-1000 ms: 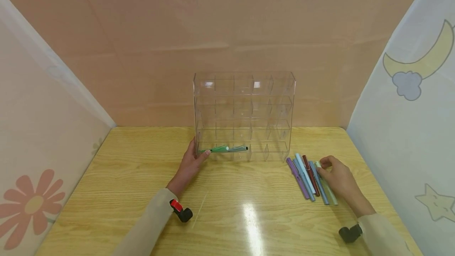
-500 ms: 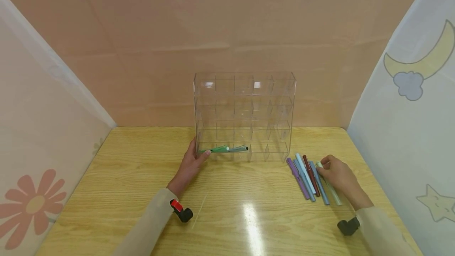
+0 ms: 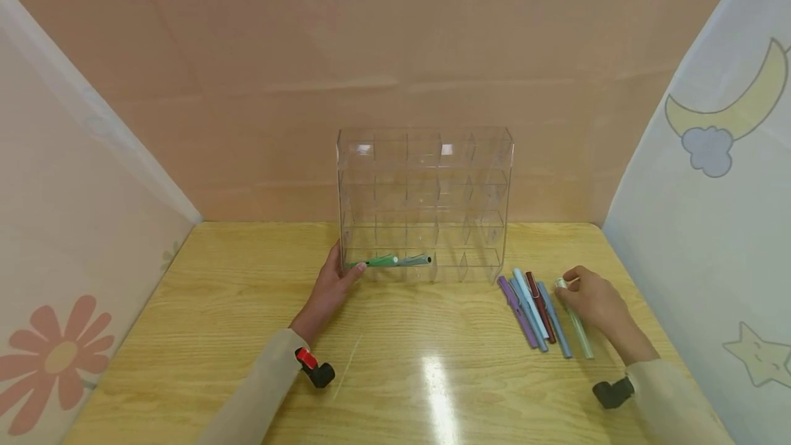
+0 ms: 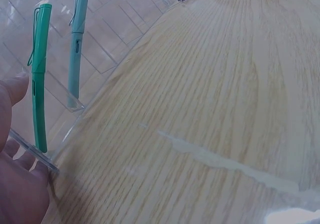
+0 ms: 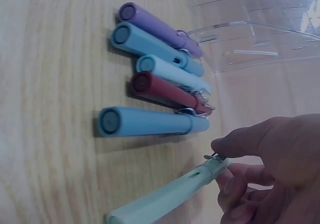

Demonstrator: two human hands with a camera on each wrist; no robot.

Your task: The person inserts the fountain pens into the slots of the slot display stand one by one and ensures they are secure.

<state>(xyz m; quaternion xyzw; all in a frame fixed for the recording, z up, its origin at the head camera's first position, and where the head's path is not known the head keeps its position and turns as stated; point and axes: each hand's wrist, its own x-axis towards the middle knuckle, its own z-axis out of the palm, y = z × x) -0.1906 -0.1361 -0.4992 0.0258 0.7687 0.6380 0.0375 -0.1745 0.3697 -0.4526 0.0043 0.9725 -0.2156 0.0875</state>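
Observation:
My left hand point(image 3: 329, 290) grips the lower left edge of a clear acrylic rack point(image 3: 423, 151), thumb in front and fingers behind. In the rack's bottom row lie a green pen point(image 4: 39, 84) and a teal-grey pen point(image 4: 76, 49), end to end in the head view. At the right, my right hand point(image 3: 596, 299) pinches the clip end of a pale green pen point(image 5: 167, 196) between thumb and fingers. That pen slants down toward the near side, apart from a row of capped pens: purple point(image 5: 157, 27), two blue, light blue and dark red point(image 5: 167, 93).
Two printed cloth walls flank the wooden table point(image 3: 247, 280), with an orange-brown cloth point(image 3: 395, 53) behind the rack. A pale strip point(image 3: 347, 366) lies on the table near my left forearm. The capped pens sit close to the rack's lower right corner.
My right hand has shifted slightly to the right, drawing the pale green pen away from the blue pen beside it. My left hand stays on the rack.

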